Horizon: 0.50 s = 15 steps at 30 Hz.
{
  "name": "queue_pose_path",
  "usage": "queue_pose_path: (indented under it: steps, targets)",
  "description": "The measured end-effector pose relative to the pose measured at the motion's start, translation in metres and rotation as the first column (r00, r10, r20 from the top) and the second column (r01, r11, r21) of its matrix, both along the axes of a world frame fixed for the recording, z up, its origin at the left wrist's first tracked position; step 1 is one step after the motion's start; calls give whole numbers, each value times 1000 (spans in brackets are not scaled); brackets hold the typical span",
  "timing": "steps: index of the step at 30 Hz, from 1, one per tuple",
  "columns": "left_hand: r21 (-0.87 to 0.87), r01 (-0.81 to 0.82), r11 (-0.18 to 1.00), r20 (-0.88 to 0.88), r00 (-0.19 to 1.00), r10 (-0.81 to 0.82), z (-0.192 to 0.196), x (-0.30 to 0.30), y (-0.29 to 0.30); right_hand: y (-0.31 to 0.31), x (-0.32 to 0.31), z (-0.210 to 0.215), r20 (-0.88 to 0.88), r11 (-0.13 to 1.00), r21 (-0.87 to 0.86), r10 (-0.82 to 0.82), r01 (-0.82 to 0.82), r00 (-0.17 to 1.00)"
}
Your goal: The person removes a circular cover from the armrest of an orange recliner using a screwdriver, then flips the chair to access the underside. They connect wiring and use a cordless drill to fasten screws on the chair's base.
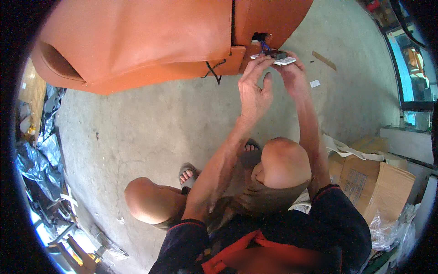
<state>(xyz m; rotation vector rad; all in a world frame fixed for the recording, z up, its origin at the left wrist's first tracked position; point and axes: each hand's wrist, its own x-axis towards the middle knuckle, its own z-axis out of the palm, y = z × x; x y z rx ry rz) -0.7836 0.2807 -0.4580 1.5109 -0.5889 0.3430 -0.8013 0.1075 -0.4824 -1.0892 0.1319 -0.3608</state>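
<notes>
In the head view, the right hand grips a flat white plate with a dark part on top just beside an upholstered orange piece; blue wires run to its hole. The left hand's fingers touch the plate, partly hiding it, thumb apart; I cannot tell whether they grip. A thin black cord dangles nearby; an open brown cardboard box stands right.
</notes>
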Motion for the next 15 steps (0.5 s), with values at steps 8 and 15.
queue_pose_path:
  steps: [8, 15]
  targets:
    - [-10, -545, 839, -524, 717, 460, -55, 9, 56, 7, 8, 24, -21, 773, -616, -207, 150, 978]
    - [-377, -441, 814, -782, 623, -25, 1, 99, 99, 63, -17, 90, 111, 731, -660, -132, 172, 985]
